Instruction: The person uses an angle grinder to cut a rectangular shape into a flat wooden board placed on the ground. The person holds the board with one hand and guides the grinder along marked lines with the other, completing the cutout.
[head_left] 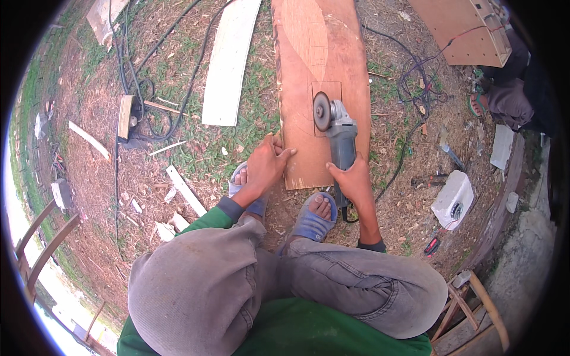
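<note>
Grey-trousered knees [190, 285] fill the bottom of the head camera's view, bent above a green top [285, 326], with feet in blue sandals [313, 224] on dry, grassy ground. Ahead lies a long reddish-brown board [306, 169], marked with thin drawn lines. Its near end is just beyond the feet. The right hand [353, 177] is wrapped around the grey body of an angle grinder [343, 145], which is over the board's near part; its round disc [322, 111] is at a drawn rectangle, though contact cannot be told. The left hand [267, 163] is at the board's left edge, thumb on the face and fingers bunched; whether it grips is unclear. A white plank [230, 65] lies to the left. At right are tangled wires [415, 83], a white block [453, 200] and another person's dark-clothed leg [512, 107].
</note>
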The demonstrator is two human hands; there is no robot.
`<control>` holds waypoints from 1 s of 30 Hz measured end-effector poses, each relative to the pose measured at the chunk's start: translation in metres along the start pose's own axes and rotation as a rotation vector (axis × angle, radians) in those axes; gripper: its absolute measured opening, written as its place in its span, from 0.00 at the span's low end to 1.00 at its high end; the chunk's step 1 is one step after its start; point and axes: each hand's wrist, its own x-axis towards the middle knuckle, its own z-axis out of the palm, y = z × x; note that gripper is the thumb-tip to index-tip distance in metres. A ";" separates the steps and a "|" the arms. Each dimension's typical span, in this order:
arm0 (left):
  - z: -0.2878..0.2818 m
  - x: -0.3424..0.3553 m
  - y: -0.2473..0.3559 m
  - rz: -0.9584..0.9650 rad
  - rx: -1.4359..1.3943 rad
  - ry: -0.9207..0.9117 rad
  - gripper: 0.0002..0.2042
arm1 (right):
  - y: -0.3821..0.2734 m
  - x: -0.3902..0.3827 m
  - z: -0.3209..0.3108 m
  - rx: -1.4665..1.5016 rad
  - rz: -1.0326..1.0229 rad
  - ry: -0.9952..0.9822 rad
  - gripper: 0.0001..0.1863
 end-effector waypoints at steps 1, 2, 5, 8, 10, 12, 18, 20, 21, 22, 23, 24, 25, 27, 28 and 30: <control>0.000 0.000 0.000 -0.001 0.003 0.001 0.22 | 0.001 0.000 0.000 0.009 -0.007 0.001 0.33; 0.001 0.000 0.000 -0.001 0.003 0.003 0.22 | 0.003 -0.001 0.001 0.021 -0.012 0.005 0.33; 0.001 0.000 0.000 0.009 0.007 0.010 0.22 | 0.003 -0.004 0.001 0.037 -0.014 0.008 0.33; 0.000 0.000 -0.001 0.010 -0.003 0.003 0.22 | 0.001 -0.008 -0.002 0.019 0.007 -0.007 0.33; 0.000 0.000 -0.001 0.007 0.001 0.000 0.22 | -0.002 -0.012 -0.005 0.016 0.016 -0.015 0.34; 0.001 0.000 -0.001 0.004 0.020 0.002 0.22 | -0.004 -0.016 -0.007 0.051 0.030 -0.030 0.36; 0.001 0.001 -0.001 0.006 0.017 -0.004 0.23 | -0.006 -0.025 -0.009 0.047 0.032 -0.030 0.36; 0.000 0.001 -0.001 0.002 0.011 -0.011 0.23 | -0.006 -0.028 -0.011 0.054 0.048 -0.051 0.38; 0.000 0.001 -0.001 0.002 0.006 -0.012 0.23 | -0.006 -0.029 -0.013 0.052 0.057 -0.058 0.38; 0.000 0.001 -0.001 0.001 0.011 -0.011 0.23 | -0.006 -0.030 -0.013 0.056 0.056 -0.064 0.38; 0.000 0.001 -0.001 0.003 0.015 -0.007 0.23 | -0.006 -0.031 -0.013 0.047 0.064 -0.064 0.38; 0.000 0.001 -0.001 0.003 0.017 -0.004 0.23 | -0.006 -0.032 -0.013 0.044 0.063 -0.063 0.38; 0.000 0.001 0.000 0.005 0.022 -0.002 0.23 | -0.005 -0.033 -0.013 0.042 0.066 -0.060 0.38; 0.000 0.001 0.000 0.008 0.026 0.003 0.23 | -0.004 -0.034 -0.013 0.046 0.056 -0.062 0.38; 0.000 0.001 0.000 0.005 0.027 -0.003 0.23 | -0.003 -0.034 -0.013 0.048 0.053 -0.062 0.38; -0.001 0.000 0.000 0.007 0.019 -0.008 0.23 | -0.001 -0.035 -0.013 0.059 0.074 -0.069 0.38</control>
